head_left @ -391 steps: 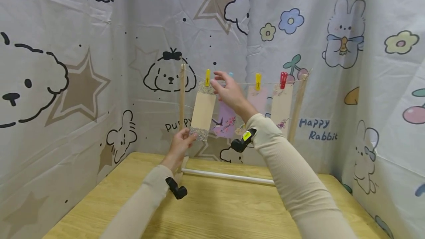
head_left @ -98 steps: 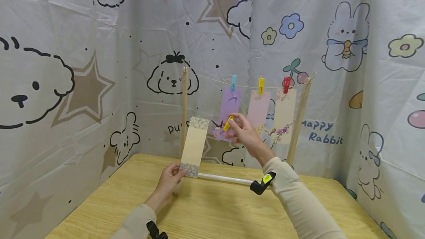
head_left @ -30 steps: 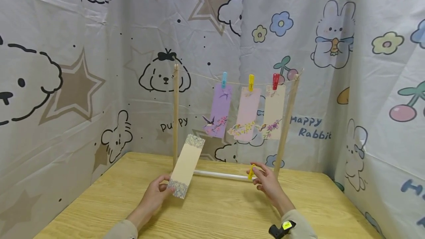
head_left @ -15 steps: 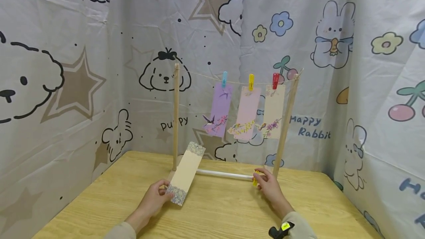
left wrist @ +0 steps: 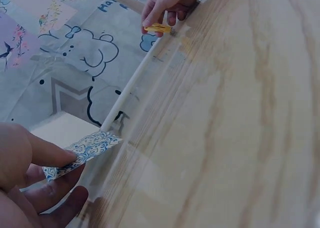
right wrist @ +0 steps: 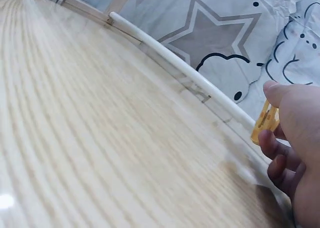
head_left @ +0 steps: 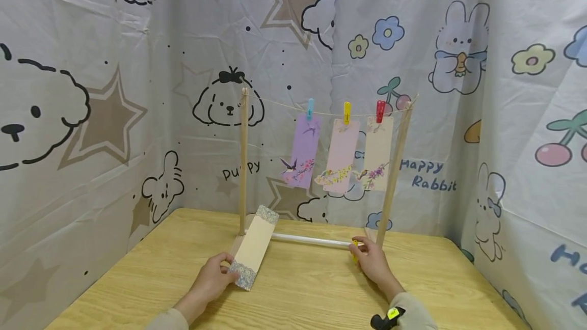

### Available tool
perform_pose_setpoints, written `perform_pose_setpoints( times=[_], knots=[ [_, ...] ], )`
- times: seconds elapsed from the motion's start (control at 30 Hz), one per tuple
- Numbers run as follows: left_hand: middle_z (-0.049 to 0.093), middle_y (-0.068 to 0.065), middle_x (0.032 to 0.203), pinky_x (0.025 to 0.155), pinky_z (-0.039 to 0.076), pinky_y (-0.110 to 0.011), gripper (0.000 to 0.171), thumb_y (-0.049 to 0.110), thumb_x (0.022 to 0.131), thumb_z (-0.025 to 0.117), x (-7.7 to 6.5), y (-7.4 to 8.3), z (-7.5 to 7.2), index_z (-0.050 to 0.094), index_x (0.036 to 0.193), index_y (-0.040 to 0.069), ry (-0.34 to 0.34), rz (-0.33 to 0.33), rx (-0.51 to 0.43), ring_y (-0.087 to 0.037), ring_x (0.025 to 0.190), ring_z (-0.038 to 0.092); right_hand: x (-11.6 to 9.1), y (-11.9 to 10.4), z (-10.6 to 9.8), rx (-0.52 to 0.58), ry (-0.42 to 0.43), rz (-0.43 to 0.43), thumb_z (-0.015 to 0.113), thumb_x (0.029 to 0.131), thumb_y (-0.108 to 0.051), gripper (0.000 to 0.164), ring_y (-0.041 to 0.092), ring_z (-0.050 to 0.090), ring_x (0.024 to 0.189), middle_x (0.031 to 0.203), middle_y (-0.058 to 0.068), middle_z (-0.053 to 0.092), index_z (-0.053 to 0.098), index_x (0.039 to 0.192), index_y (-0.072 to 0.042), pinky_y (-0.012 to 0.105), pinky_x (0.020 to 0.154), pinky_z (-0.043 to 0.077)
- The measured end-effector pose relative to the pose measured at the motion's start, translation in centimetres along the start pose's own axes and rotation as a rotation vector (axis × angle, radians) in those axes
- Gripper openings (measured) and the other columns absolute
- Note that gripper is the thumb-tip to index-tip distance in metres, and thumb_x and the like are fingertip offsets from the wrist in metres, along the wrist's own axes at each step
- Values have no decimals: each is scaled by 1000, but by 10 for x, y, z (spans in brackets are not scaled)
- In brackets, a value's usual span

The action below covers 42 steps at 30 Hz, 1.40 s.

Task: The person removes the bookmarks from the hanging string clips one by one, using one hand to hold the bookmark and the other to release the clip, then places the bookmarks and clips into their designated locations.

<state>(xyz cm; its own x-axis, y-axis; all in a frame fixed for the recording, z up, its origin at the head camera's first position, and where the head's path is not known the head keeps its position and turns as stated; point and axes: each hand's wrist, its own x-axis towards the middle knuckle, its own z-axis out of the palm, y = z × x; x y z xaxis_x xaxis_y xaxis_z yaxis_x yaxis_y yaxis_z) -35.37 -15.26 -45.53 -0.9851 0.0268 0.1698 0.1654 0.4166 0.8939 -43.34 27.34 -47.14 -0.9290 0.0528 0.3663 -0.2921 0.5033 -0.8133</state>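
Observation:
My left hand (head_left: 212, 278) pinches the lower end of a cream bookmark-like card (head_left: 255, 245) with blue patterned bands. The card slants up and away, its far end near the left post. In the left wrist view, thumb and fingers hold its patterned band (left wrist: 89, 149). At the right, just above the table, my right hand (head_left: 372, 264) pinches a yellow clothespin (right wrist: 266, 122) between thumb and fingers, close to the white rod. Behind, a purple card (head_left: 304, 152), a pink card (head_left: 341, 154) and another cream card (head_left: 378, 152) hang from a string by blue, yellow and red clothespins.
Two wooden posts, left (head_left: 244, 167) and right (head_left: 394, 177), carry the string. A white rod (head_left: 312, 241) joins them low down, near the back of the wooden table (head_left: 293, 299). Printed curtains (head_left: 151, 65) close in the back and sides.
The yellow clothespin came off the string, and the patterned card came down with my left hand. Over the last second both hands sank slightly, and the card tipped flatter.

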Motion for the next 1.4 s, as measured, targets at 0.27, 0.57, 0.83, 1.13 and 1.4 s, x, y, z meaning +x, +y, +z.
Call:
perform_pose_setpoints(
  times=[0.27, 0.57, 0.83, 1.13, 1.4],
  knots=[
    [68, -6, 89, 74, 51, -45, 24, 4, 87, 79, -4, -2, 4, 61, 102, 5, -55, -61, 52, -23, 81, 62, -5, 8, 5, -305, 37, -150, 74, 98, -21, 35, 21, 65, 85, 93, 5, 70, 67, 126, -1, 45, 79, 52],
    [68, 4, 89, 87, 35, -61, 37, 20, 79, 88, -10, 2, 7, 71, 108, 5, 22, -36, 297, -21, 83, 63, -7, 2, 5, -419, 37, -150, 75, 97, -25, 35, 25, 66, 93, 98, 3, 71, 70, 126, -7, 53, 84, 52],
    [66, 8, 81, 85, 31, -59, 52, 26, 77, 89, -18, 7, 4, 69, 121, 4, 11, 17, 405, -18, 78, 61, -5, 0, 5, -431, 36, -167, 75, 97, -21, 34, 28, 64, 95, 101, 9, 68, 71, 125, -3, 54, 83, 52],
    [63, 9, 79, 83, 30, -59, 54, 29, 79, 89, -18, 10, -1, 67, 123, 8, -27, 54, 450, -16, 74, 57, -4, -1, 4, -461, 11, -171, 77, 96, -21, 35, 20, 55, 84, 93, 4, 62, 72, 125, -2, 43, 74, 47],
    [57, 9, 72, 84, 30, -61, 60, 30, 79, 89, -17, 8, -4, 65, 130, 10, -48, 124, 467, -16, 72, 53, -5, -1, 4, -438, -11, -175, 82, 91, -20, 30, 19, 58, 82, 92, 2, 65, 74, 116, -4, 42, 73, 49]
  ],
)
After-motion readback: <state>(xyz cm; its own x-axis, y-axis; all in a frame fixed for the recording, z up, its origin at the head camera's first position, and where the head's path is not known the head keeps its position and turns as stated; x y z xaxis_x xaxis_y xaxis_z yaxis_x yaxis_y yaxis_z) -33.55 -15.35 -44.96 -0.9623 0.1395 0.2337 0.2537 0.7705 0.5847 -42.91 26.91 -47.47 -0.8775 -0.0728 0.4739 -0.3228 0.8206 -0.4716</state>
